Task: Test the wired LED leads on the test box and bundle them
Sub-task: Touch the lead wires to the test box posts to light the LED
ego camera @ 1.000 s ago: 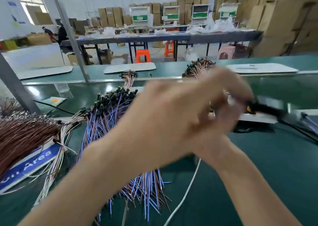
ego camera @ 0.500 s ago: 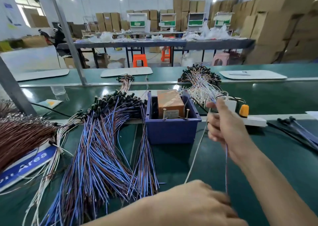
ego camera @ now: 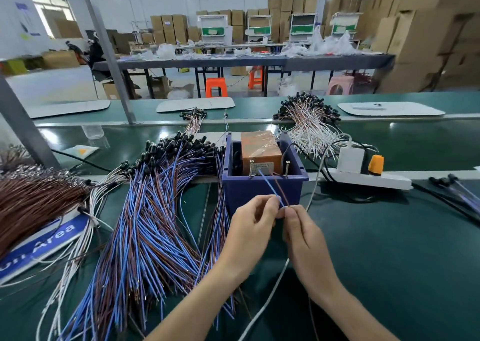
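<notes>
The left hand pinches a thin blue wire lead between thumb and forefinger. The right hand, touching it, pinches the paired thin brown wire lead the same way, so each grip is clamped on one wire. Both leads run up and away from the grip toward two upright metal screw posts at the near edge of the tape-wrapped orange-brown test box, which sits inside a dark blue plastic bin just beyond the grip. Whether the bare tips touch the posts I cannot tell.

To do this well, I judge each tip should land on its own post, the wires spread so they never cross or short. They should be held firm and steady long enough to see the LED answer. The LED end itself is out of sight.

Left of the grip a big fanned heap of blue and brown wired leads covers the glossy green tabletop. To the right, well apart, lies a white power strip. Farther off are stacked cardboard cartons and orange plastic stools in a bright warehouse.
</notes>
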A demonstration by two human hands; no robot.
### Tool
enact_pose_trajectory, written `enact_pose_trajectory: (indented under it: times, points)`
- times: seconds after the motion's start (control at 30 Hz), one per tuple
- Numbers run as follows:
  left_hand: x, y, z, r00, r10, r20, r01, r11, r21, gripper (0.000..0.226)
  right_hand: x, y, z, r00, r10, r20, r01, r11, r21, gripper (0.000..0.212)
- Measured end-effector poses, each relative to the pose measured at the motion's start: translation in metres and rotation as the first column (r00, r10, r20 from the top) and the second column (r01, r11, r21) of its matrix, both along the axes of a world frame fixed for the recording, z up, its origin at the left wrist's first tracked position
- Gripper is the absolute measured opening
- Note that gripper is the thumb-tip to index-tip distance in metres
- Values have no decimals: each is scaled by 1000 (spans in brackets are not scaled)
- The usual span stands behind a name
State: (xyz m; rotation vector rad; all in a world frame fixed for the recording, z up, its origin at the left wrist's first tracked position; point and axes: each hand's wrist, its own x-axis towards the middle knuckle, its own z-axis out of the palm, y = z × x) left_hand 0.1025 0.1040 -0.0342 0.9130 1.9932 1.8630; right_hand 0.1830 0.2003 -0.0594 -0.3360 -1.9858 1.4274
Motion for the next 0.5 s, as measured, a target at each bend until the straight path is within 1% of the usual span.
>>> enact_pose_trajectory:
  times: [0.1,0.17,0.27,0.37,0.43,0.5]
  points:
    - [1,4,0,1000,21,11,-22,997,69,17,0,-2,-4,1000,-1,4,0,999,42,30]
    - [1,4,0,999,20,26,-22,994,103,18,0,-2,-8,999,49,21,-50,998,45,30]
    - [1,5,-3,999,21,42,-25,994,103,19,-1,-1,-10,995,90,35,-91,995,25,30]
    - [1,7,-6,998,39,39,-44,991,126,22,-4,3,-11,992,108,60,-107,994,-21,31]
    - [0,6,-5,998,57,31,-61,985,160,20,-7,5,-10,990,137,44,-133,988,-83,27]
    - [-2,5,-4,994,107,-13,-104,982,156,19,-9,6,-8,988,150,21,-145,977,-154,21]
